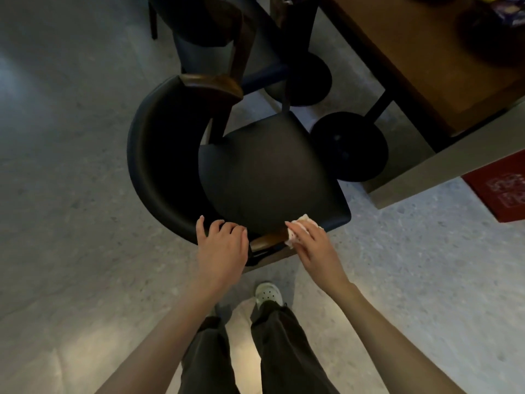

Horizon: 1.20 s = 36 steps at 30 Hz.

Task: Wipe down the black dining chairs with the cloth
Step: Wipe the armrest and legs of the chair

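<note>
Floor: hard, speckled, smooth-looking. The near chair could slide on it if the wipe pushes sideways harder than the bracing hand resists.

Table: its corner overhangs just beside the chair's far side. A shoved chair could knock the table edge or the round pedestal base that sits near the seat's right corner.

Near chair: black seat and curved black backrest, turned side-on to the person. The broad seat shows no streaks I can read, so which parts are already wiped cannot be told. Patches of the dark surface may be missed in this dim light.

Second chair: black, pushed in beyond the near one, their frames close together. It appears not yet attended to and is at risk of being overlooked.

Left hand: fingers curl over the near end of the backrest, steadying it. If this hold loosens, the chair may swivel.

Right hand: clasps the cloth, pressing it at the seat's front edge, against the wooden arm tip.

Cloth: small, white, bunched, mostly under the fingers. Little of it meets the chair, so bare fingertips may smear the surface, or the wad may slip out on a long stroke.
</note>
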Tool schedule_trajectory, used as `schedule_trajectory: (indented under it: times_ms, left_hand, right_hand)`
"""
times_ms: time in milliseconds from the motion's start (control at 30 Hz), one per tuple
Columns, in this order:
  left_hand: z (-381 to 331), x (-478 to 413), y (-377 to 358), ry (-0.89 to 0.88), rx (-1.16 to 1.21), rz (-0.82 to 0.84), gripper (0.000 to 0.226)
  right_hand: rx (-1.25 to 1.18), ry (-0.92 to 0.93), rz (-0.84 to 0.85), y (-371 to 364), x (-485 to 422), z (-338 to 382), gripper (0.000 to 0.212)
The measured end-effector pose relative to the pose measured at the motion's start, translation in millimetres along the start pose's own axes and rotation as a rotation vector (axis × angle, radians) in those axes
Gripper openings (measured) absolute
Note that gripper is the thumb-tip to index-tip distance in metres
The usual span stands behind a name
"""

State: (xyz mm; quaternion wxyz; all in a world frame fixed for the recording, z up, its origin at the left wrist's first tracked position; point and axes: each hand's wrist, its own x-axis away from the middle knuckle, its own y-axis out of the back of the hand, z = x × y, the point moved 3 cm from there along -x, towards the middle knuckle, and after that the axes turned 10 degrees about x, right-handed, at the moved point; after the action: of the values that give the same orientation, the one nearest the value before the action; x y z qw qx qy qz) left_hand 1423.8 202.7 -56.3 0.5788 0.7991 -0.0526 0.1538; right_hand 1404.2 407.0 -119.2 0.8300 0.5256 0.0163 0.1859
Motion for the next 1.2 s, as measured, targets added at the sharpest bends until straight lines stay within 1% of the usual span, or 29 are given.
schedule_trajectory:
  times_ms: [67, 133, 200, 267, 300, 367, 433, 500, 567, 633, 733, 800, 867, 1033, 1133, 1200]
  left_hand:
    - [-10, 0, -6, 0.006, 0.013, 0.006, 0.038]
    - [-17, 0, -11, 0.003, 0.002, -0.008, 0.038]
    - [-20, -1, -15, 0.0, -0.002, -0.031, 0.041]
    - [-19, -1, -16, -0.001, 0.003, -0.067, 0.045]
    - [-18, -1, -17, -0.008, 0.0, -0.087, 0.047]
    - [-18, 0, -19, -0.021, -0.001, -0.111, 0.046]
    - [-17, 1, -21, -0.029, 0.004, -0.116, 0.043]
    - [-17, 1, -21, -0.037, 0.0, -0.112, 0.041]
    - [-16, 2, -21, -0.046, 0.0, -0.114, 0.044]
    - [-14, 2, -21, -0.055, 0.001, -0.117, 0.047]
    - [-13, 2, -22, -0.067, 0.007, -0.137, 0.043]
    - [-14, 2, -22, -0.058, 0.013, -0.152, 0.04]
    - [-16, 2, -22, -0.049, 0.029, -0.166, 0.038]
    - [-15, 2, -21, -0.055, 0.068, -0.139, 0.036]
    - [-7, 1, -18, -0.062, 0.148, -0.113, 0.028]
    - [0, 2, -12, -0.074, 0.202, -0.134, 0.022]
  right_hand:
    - [0.022, -0.059, -0.016, -6, 2, 6, 0.05]
    - [0.06, -0.058, 0.014, -5, 0, 5, 0.052]
    - [0.061, -0.014, 0.11, 2, -8, -6, 0.051]
    - [-0.076, -0.039, 0.197, 8, -13, -17, 0.049]
    - [-0.17, -0.074, 0.18, 9, -11, -20, 0.047]
    - [-0.283, -0.162, 0.071, 0, -1, -21, 0.045]
    - [-0.345, -0.307, -0.043, -22, 15, -12, 0.047]
    - [-0.406, -0.464, -0.108, -40, 29, 2, 0.053]
    - [-0.427, -0.533, -0.133, -44, 29, 11, 0.058]
    - [-0.41, -0.485, -0.108, -41, 21, 6, 0.058]
    - [-0.338, -0.333, 0.028, -29, 12, -13, 0.058]
    - [-0.24, -0.234, 0.121, -20, 4, -19, 0.057]
    - [-0.18, -0.174, 0.174, -10, -6, -17, 0.055]
    - [-0.142, -0.129, 0.209, 0, -21, -4, 0.053]
    - [-0.106, -0.004, 0.236, 7, -18, 18, 0.052]
    - [-0.142, 0.062, 0.247, 13, -18, 38, 0.048]
